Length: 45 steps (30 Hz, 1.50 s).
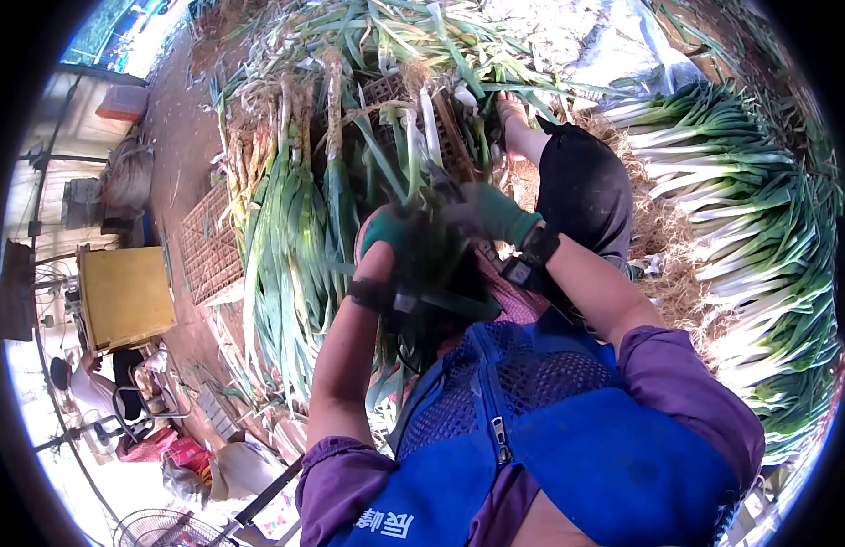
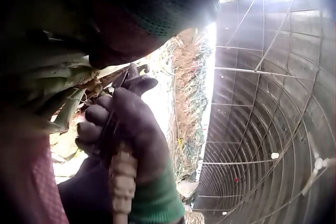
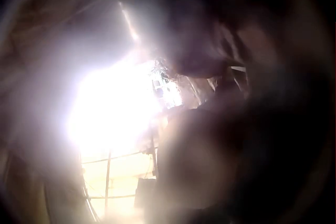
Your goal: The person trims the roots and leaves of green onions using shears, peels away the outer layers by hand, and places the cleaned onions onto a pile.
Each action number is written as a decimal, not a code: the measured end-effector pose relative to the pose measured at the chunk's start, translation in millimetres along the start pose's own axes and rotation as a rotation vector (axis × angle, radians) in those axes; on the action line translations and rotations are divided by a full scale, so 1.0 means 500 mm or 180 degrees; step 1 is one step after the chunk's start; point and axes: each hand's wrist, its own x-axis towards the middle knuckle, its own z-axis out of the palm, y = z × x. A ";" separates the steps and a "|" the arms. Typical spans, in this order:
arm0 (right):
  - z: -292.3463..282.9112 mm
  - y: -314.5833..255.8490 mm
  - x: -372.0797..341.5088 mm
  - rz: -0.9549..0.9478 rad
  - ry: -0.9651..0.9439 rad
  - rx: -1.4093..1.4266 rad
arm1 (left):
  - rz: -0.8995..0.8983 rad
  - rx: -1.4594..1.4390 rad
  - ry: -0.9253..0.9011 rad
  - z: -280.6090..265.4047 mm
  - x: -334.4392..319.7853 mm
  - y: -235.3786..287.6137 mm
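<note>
In the head view, my left hand (image 1: pixel 386 230), in a green glove, is at the leafy end of a long green onion (image 1: pixel 411 150) with a white stem. In the left wrist view, green stalks (image 2: pixel 58 82) run beneath the dark underside of this hand, where it holds them; its fingertips are in shadow. Close beside it, my right hand (image 1: pixel 495 214), gloved in green and grey, is blurred in the head view. The left wrist view shows its fingers curled round an air gun (image 2: pixel 124 176) with a ribbed tan tail. Glare and shadow swamp the right wrist view.
Untrimmed green onions (image 1: pixel 290 210) lie in a heap left of the hands, partly over a brown plastic crate (image 1: pixel 212 246). White-stemmed onions (image 1: pixel 714 182) form a long row at right. A bare foot (image 1: pixel 513 128) is among the leaves. A yellow box (image 1: pixel 126 296) stands at far left.
</note>
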 end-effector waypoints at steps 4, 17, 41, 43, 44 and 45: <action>-0.030 0.023 0.098 -0.0787 0.0316 -0.1282 | 0.0319 -0.0506 0.0040 0.024 0.017 -0.039; -0.086 -0.019 0.163 0.0666 -0.0093 -0.0500 | 0.0385 -0.1374 -0.0149 0.027 0.013 -0.062; 0.006 0.008 0.086 0.0929 -0.0265 -0.0723 | -0.0901 0.1031 0.1111 -0.171 0.258 -0.192; -0.001 0.011 0.081 0.0948 -0.0346 -0.0658 | -0.0829 0.1069 0.0990 -0.202 0.235 -0.195; 0.000 0.016 0.080 0.0947 -0.0335 -0.0691 | -0.0680 0.1036 0.1044 -0.215 0.216 -0.202; -0.001 0.020 0.083 0.0934 -0.0329 -0.0727 | -0.0598 0.1007 0.1090 -0.225 0.201 -0.213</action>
